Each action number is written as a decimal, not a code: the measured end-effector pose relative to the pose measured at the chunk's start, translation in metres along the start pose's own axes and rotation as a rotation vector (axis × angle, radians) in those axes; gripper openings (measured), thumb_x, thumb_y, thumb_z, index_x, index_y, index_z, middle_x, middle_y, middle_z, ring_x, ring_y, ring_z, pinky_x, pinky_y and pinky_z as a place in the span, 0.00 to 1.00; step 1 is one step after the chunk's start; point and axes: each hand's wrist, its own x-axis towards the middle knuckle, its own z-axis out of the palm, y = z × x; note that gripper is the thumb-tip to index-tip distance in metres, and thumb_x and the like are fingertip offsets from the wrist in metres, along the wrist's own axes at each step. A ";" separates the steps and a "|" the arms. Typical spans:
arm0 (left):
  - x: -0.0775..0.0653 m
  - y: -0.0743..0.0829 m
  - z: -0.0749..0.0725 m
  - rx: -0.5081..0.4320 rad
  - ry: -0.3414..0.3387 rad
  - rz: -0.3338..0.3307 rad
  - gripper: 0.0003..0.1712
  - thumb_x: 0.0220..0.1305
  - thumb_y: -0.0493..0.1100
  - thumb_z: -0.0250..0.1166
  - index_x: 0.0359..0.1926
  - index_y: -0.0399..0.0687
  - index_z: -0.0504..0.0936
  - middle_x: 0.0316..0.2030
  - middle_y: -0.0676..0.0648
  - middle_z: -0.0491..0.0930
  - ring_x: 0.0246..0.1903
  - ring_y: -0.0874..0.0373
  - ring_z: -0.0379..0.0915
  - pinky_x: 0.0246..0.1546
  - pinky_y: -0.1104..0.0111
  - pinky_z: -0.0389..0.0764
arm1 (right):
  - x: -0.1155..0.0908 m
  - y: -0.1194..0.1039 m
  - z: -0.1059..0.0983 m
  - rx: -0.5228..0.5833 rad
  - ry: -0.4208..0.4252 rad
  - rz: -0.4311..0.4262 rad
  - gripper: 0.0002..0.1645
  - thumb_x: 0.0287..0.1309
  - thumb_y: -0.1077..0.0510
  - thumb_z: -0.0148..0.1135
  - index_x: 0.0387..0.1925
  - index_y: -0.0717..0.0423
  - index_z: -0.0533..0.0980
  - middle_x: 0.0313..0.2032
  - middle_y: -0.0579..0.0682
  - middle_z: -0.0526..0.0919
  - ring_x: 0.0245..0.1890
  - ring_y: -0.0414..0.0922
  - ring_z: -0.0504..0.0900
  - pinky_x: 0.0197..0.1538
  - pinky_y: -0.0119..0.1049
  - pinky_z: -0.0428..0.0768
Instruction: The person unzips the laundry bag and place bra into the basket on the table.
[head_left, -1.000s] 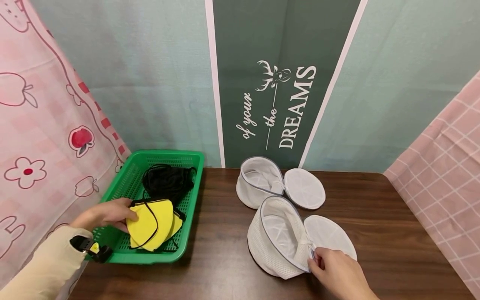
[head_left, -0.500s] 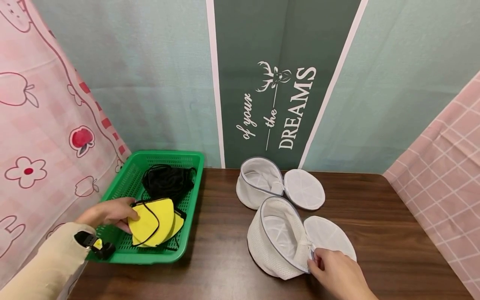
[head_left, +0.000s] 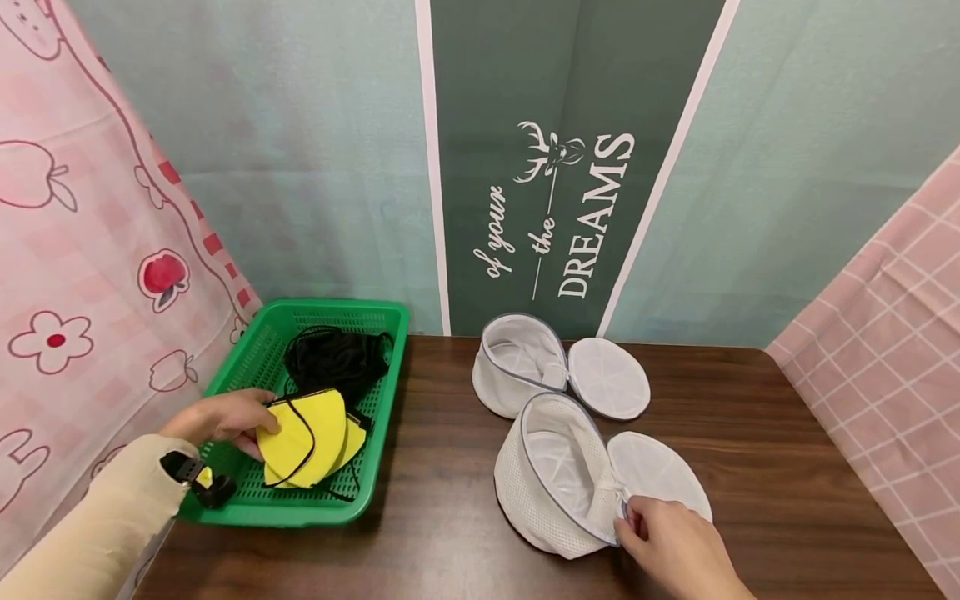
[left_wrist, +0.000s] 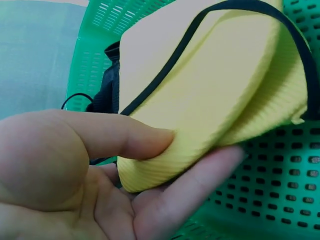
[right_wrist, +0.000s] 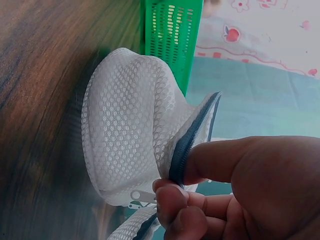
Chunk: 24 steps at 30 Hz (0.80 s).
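In the head view a yellow bra [head_left: 311,437] with black straps lies folded over the green basket [head_left: 303,514]. My left hand [head_left: 228,417] pinches its left edge. The left wrist view shows the thumb on top of the ribbed yellow cloth [left_wrist: 185,100] and fingers beneath. My right hand [head_left: 675,537] grips the zippered rim of the nearer white mesh laundry bag [head_left: 525,500], close to where its round lid [head_left: 652,467] joins. In the right wrist view, thumb and fingers pinch the grey zip edge [right_wrist: 192,137], with the zip pull [right_wrist: 142,196] nearby.
Behind the nearer bag stands a second white mesh laundry bag [head_left: 495,387], its lid [head_left: 609,379] folded out on the brown table [head_left: 442,467]. A crumpled black garment [head_left: 333,362] lies at the back of the basket. Printed cloths hang around the table.
The yellow bra has risen slightly in the basket along with my left hand, and its layers have shifted a little. My right hand and both mesh bags look unchanged.
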 end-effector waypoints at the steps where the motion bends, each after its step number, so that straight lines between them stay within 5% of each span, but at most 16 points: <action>1: 0.000 0.000 0.000 0.010 0.001 0.001 0.49 0.66 0.28 0.56 0.72 0.16 0.30 0.35 0.39 0.85 0.33 0.46 0.87 0.35 0.59 0.88 | 0.000 0.000 0.000 0.000 0.000 0.000 0.26 0.52 0.54 0.71 0.13 0.39 0.61 0.13 0.34 0.61 0.15 0.33 0.60 0.20 0.33 0.60; 11: 0.000 -0.001 -0.001 0.263 0.064 -0.053 0.52 0.70 0.43 0.62 0.72 0.15 0.38 0.43 0.37 0.81 0.38 0.50 0.82 0.33 0.61 0.87 | 0.000 0.000 0.001 -0.001 0.005 -0.001 0.26 0.52 0.54 0.71 0.13 0.39 0.62 0.13 0.34 0.61 0.16 0.33 0.61 0.20 0.33 0.60; 18: -0.003 0.001 0.001 0.300 0.058 -0.062 0.48 0.75 0.46 0.57 0.72 0.15 0.40 0.37 0.41 0.81 0.32 0.52 0.81 0.29 0.65 0.85 | 0.000 0.001 0.001 -0.001 0.014 -0.006 0.27 0.51 0.54 0.71 0.13 0.39 0.61 0.13 0.34 0.61 0.16 0.33 0.60 0.20 0.33 0.60; 24: -0.001 0.004 0.007 0.334 0.047 -0.060 0.29 0.75 0.45 0.58 0.62 0.24 0.64 0.32 0.43 0.83 0.24 0.55 0.80 0.26 0.67 0.84 | 0.000 0.000 0.001 0.002 0.001 0.001 0.26 0.52 0.54 0.71 0.13 0.39 0.61 0.13 0.34 0.61 0.15 0.33 0.60 0.20 0.33 0.60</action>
